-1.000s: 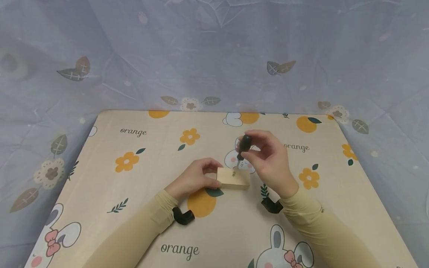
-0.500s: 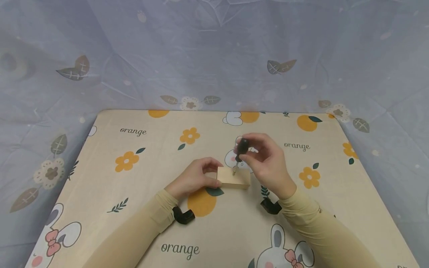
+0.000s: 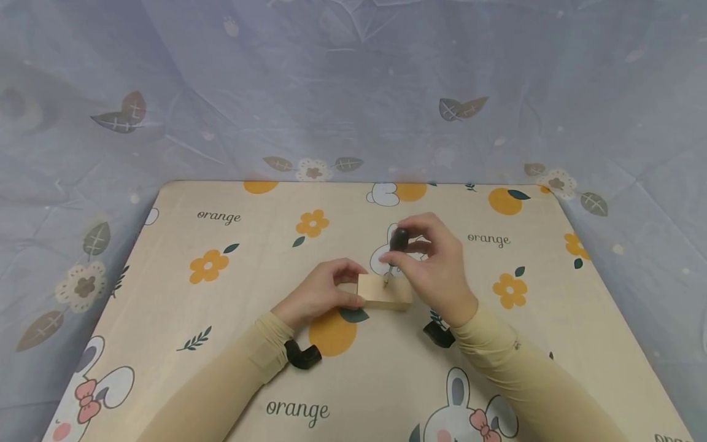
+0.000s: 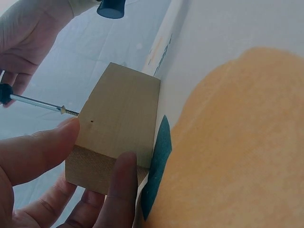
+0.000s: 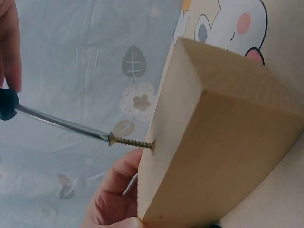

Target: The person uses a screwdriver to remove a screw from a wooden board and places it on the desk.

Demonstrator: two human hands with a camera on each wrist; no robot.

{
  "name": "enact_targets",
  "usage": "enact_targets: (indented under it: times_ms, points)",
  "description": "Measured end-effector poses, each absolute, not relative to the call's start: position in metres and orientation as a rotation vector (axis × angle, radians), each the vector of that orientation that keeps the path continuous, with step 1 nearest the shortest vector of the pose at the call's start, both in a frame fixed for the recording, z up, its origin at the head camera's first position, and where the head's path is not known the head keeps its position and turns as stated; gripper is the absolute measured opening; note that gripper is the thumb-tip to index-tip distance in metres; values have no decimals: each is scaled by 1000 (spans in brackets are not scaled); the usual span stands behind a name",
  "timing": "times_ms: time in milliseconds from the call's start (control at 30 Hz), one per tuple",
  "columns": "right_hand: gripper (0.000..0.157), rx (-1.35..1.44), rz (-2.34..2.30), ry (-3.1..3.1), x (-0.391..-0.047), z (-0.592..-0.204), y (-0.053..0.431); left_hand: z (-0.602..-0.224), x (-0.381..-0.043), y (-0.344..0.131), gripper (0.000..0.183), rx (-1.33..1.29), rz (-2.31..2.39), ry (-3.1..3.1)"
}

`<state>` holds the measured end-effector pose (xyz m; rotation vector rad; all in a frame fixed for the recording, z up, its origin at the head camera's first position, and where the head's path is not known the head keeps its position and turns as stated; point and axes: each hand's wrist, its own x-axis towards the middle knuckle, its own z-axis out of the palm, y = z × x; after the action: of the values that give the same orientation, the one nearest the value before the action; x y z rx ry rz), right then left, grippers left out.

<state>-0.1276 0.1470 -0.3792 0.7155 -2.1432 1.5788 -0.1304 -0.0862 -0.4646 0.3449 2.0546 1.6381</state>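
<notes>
A pale wooden block [image 3: 372,291] lies on the table, its left end gripped between the thumb and fingers of my left hand [image 3: 323,291]. A brass-coloured screw [image 5: 133,142] stands in the block's top face, much of its thread showing above the wood. My right hand [image 3: 439,264] holds a screwdriver [image 3: 399,240] by its dark handle, thumb on one side and fingers on the other. In the right wrist view the metal shaft [image 5: 61,122] meets the screw head, nearly in line with it. A small dark hole [image 4: 91,121] shows on the block's side in the left wrist view.
A patterned cloth [image 3: 248,319] with oranges, flowers and rabbits covers the table. Behind it hangs a grey-blue curtain [image 3: 353,92]. A black wrist mount [image 3: 302,355] sits under the left cuff, another black mount [image 3: 439,334] by the right cuff.
The screwdriver tip has come down from beside the screw onto its head. My right hand has shifted left and its hold on the handle has turned. The left hand and block stay put.
</notes>
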Motion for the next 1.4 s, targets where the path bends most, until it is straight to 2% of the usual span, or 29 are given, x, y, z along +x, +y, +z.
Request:
enact_targets:
  times_ms: [467, 767, 900, 1100, 1400]
  points:
    - [40, 741, 1531, -2124, -129, -375, 145, -466, -132, -86, 47, 355, 1635, 2058]
    - [38, 752, 1675, -2117, -127, -375, 147, -466, -132, -86, 47, 369, 1653, 2036]
    - [40, 746, 1610, -2159, -127, -376, 148, -466, -132, -86, 47, 364, 1647, 2037]
    - [53, 689, 1441, -2215, -126, -376, 147, -466, -131, -87, 47, 357, 1648, 2039]
    - [44, 726, 1482, -2155, -128, -375, 145, -467, -132, -87, 47, 355, 1651, 2025]
